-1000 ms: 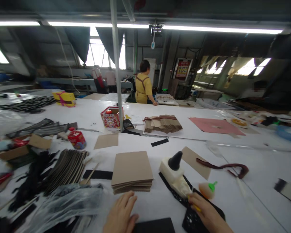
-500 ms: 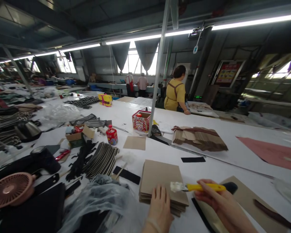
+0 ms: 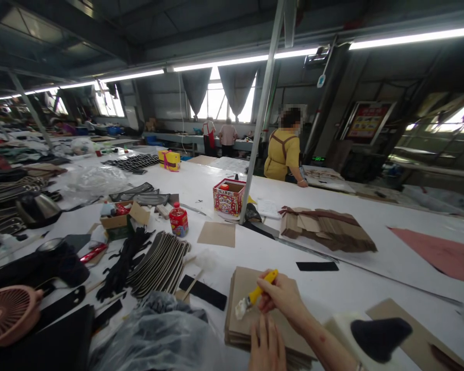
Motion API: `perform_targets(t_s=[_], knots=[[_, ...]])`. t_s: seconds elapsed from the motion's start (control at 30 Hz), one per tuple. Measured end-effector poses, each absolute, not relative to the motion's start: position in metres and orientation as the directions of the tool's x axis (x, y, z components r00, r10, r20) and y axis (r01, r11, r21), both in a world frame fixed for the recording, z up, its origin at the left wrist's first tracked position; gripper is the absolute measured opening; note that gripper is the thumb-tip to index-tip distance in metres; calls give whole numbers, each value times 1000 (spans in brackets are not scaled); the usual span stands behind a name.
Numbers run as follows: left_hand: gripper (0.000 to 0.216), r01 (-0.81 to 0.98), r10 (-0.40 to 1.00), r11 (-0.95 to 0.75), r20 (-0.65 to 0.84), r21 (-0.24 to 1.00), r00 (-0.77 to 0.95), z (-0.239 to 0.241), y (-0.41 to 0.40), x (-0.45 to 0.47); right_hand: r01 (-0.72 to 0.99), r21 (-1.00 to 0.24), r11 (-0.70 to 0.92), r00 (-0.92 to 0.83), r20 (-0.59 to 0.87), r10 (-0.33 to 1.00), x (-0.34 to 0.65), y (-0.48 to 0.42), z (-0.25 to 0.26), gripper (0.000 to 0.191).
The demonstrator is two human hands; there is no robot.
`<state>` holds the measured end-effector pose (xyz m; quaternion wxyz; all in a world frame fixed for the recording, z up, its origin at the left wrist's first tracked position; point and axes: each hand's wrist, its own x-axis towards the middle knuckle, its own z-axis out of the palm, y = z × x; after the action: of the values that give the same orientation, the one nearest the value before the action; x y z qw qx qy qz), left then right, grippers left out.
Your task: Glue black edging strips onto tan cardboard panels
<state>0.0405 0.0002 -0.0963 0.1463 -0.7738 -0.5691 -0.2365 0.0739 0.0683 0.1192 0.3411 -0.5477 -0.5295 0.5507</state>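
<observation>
My right hand (image 3: 282,296) grips the yellow handle of a paintbrush (image 3: 260,289), whose whitish bristles touch or nearly touch the top sheet near its left edge. Under it lies a stack of brown cardboard sheets (image 3: 243,281) on the white table. My left hand (image 3: 267,344) rests on the stack's near side, fingers stretched out flat. To the right of my right forearm is a pale container (image 3: 338,325) with a dark rounded piece (image 3: 381,335) on it. A black strip (image 3: 203,292) lies left of the stack.
A clear plastic bag (image 3: 158,335) lies at front left, beside a pink fan (image 3: 10,317). Curved strips (image 3: 160,263), a red bottle (image 3: 178,220) and a patterned box (image 3: 228,200) stand beyond. A metal post (image 3: 261,118) rises from the table. A person in yellow (image 3: 282,154) stands across it.
My right hand has moved left with the paintbrush, from beside the stack to over it, and the brush now slants down to the left. The view has shifted slightly.
</observation>
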Motion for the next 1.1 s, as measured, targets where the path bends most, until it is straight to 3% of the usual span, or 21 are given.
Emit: perform_targets(t_s=[0.07,0.17,0.4,0.6,0.7,0.77,0.9,1.0,1.1], knots=[[31,955,742,-294,638,34,206,-97,2,40,219,-960,-174,-140,-207,968,76,83,113,22],[28,954,715,-299,667,18,211,-80,0,34,240,-962,-127,-33,-138,990,85,106,110,21],[28,940,807,-340,525,37,271,-40,-6,18,275,-954,-119,103,-94,990,121,116,111,25],[36,928,878,-360,373,100,301,-23,-4,15,473,-880,-54,139,14,990,179,103,130,21],[36,933,888,-347,351,93,296,-15,-3,15,554,-829,77,44,122,992,192,87,146,17],[39,935,900,-346,310,83,305,-8,-1,14,628,-741,236,-151,181,972,189,67,153,12],[36,925,913,-377,195,58,360,17,0,9,702,-527,480,-521,80,850,179,19,162,14],[29,909,903,-415,142,44,406,41,-3,5,693,-595,407,-502,7,865,184,-11,174,11],[25,895,894,-442,108,50,435,58,-7,0,603,-765,226,-336,13,942,203,-31,187,11]])
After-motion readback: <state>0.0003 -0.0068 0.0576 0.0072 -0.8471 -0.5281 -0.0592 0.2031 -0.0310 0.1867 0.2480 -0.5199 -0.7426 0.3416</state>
